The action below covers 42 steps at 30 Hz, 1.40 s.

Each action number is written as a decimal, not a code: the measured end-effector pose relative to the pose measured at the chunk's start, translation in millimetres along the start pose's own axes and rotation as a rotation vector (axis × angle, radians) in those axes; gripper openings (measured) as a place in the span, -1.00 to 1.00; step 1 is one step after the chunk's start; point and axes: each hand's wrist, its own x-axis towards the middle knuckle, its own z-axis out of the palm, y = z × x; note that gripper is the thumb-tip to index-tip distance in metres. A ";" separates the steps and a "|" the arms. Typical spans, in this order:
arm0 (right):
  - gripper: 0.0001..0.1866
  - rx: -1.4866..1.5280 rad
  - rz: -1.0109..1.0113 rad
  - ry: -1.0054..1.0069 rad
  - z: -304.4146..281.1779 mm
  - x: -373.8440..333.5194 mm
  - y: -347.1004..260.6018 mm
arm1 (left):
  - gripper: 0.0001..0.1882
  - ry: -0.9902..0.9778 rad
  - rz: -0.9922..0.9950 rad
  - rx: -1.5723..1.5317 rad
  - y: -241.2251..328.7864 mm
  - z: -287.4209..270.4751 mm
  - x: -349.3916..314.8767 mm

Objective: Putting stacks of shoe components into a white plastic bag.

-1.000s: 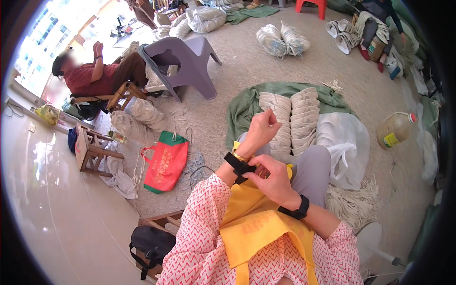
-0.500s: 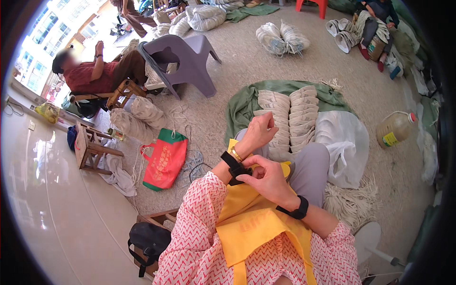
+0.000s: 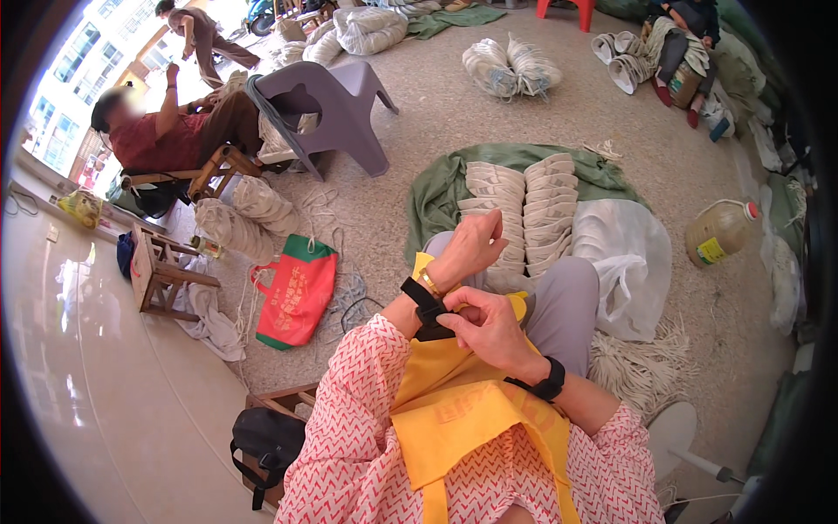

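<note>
Right hand (image 3: 491,327): we pinched the black wrist strap (image 3: 425,307) between thumb and fingers.
Left hand (image 3: 472,248): we held it raised, loosely curled, empty.

Black wrist strap (image 3: 425,307), yellow apron (image 3: 471,410), pink-and-white zigzag sleeves (image 3: 358,410), red bag (image 3: 297,293) (green trim), green cloth (image 3: 445,188), grey-purple chair (image 3: 336,109), white sack (image 3: 624,262).

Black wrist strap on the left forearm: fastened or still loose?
Loose: the right hand pinches the black strap's free end beside the left hand.
</note>
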 end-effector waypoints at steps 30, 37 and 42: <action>-0.84 -0.006 0.087 -0.025 9.3 5.6 8.0 | -0.84 0.143 0.075 0.085 -10.8 -0.6 -34.1; -0.79 -0.107 -0.021 0.028 0.4 7.3 -0.9 | -0.85 0.155 0.021 0.047 4.2 -14.1 -36.5; -0.82 -0.040 -0.034 0.019 -17.9 8.8 -0.2 | -0.85 0.113 -0.260 -0.490 9.9 -22.2 -30.0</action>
